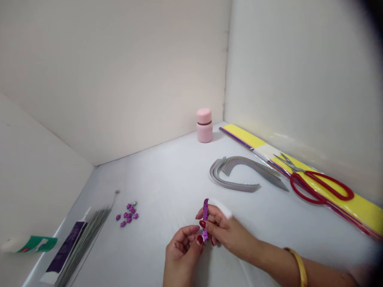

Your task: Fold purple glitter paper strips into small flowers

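Note:
Both my hands meet low in the middle of the white table. My right hand (224,229) pinches a narrow purple paper strip (205,213) that stands upright between its fingers; a white bandage covers one fingertip. My left hand (182,251) is curled with its thumb and fingers closed on the strip's lower end. Several small purple folded stars (128,215) lie in a cluster on the table to the left.
A pink jar (204,125) stands in the back corner. Curved grey paper strips (239,173) lie right of centre. Red-handled scissors (317,185) rest on a yellow packet (359,209) along the right wall. A purple-labelled packet of strips (72,247) lies at the left.

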`<action>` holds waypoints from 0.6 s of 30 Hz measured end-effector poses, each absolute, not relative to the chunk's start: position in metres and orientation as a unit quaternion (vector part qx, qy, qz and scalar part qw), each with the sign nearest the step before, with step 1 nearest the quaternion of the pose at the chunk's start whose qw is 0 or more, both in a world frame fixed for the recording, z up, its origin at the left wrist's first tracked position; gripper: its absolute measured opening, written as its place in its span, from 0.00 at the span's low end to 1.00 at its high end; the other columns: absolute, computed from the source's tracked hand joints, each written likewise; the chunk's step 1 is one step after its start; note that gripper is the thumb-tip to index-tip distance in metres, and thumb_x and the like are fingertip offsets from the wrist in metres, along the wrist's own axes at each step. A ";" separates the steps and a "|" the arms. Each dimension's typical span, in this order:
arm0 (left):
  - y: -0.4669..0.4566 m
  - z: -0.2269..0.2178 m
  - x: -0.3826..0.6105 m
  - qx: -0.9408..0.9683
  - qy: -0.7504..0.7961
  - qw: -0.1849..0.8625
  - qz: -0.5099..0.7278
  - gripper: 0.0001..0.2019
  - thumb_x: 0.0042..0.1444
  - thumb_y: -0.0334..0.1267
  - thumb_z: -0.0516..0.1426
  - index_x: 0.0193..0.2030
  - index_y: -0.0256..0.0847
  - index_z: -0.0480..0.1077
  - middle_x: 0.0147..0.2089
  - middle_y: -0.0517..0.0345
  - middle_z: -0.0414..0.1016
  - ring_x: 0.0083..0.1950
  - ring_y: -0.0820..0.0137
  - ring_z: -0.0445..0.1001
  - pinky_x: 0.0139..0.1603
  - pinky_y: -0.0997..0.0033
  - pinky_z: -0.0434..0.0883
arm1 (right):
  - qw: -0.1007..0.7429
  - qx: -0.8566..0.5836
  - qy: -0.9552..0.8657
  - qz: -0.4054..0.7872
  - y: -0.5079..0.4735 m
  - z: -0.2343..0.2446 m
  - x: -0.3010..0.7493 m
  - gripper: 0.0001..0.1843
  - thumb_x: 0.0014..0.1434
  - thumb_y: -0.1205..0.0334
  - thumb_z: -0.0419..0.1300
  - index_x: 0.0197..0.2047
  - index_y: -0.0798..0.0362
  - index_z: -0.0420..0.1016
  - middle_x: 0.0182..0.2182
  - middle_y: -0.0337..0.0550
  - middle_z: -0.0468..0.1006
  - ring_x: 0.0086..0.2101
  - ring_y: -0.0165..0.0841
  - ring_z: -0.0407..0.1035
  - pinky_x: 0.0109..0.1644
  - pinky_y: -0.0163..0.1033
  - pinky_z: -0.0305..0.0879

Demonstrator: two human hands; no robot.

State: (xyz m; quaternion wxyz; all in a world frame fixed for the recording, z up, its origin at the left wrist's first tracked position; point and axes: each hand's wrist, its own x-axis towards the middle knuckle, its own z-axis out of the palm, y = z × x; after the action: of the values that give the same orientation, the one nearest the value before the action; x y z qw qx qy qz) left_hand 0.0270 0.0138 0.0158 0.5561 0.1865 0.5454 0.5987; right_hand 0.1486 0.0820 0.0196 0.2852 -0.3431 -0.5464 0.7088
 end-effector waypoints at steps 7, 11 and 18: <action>0.011 0.020 0.035 0.248 0.552 0.532 0.593 0.14 0.36 0.42 0.68 0.30 0.37 0.78 0.26 0.54 0.80 0.28 0.72 0.75 0.31 0.78 0.69 | 0.291 -0.341 -0.504 0.738 0.082 0.025 0.150 0.11 0.51 0.59 0.58 0.36 0.55 0.64 0.17 0.30 0.65 0.17 0.23 0.59 0.20 0.28 0.54; 0.009 0.017 0.034 0.287 0.564 0.509 0.584 0.11 0.39 0.41 0.67 0.29 0.37 0.78 0.25 0.55 0.80 0.28 0.72 0.75 0.31 0.79 0.69 | 0.276 -0.345 -0.545 0.713 0.083 0.022 0.150 0.09 0.54 0.61 0.57 0.38 0.56 0.65 0.16 0.29 0.64 0.16 0.23 0.58 0.20 0.29 0.54; 0.010 0.012 0.030 0.254 0.571 0.530 0.573 0.12 0.36 0.41 0.68 0.26 0.36 0.78 0.24 0.53 0.80 0.27 0.72 0.74 0.31 0.78 0.68 | 0.296 -0.339 -0.508 0.734 0.083 0.017 0.145 0.11 0.55 0.57 0.57 0.38 0.55 0.63 0.15 0.28 0.63 0.15 0.21 0.56 0.19 0.28 0.51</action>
State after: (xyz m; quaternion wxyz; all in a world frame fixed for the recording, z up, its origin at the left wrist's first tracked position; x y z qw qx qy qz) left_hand 0.0302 0.0104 0.0123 0.5300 0.2542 0.5711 0.5730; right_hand 0.1453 0.0831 0.0172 0.2961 -0.3388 -0.5084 0.7342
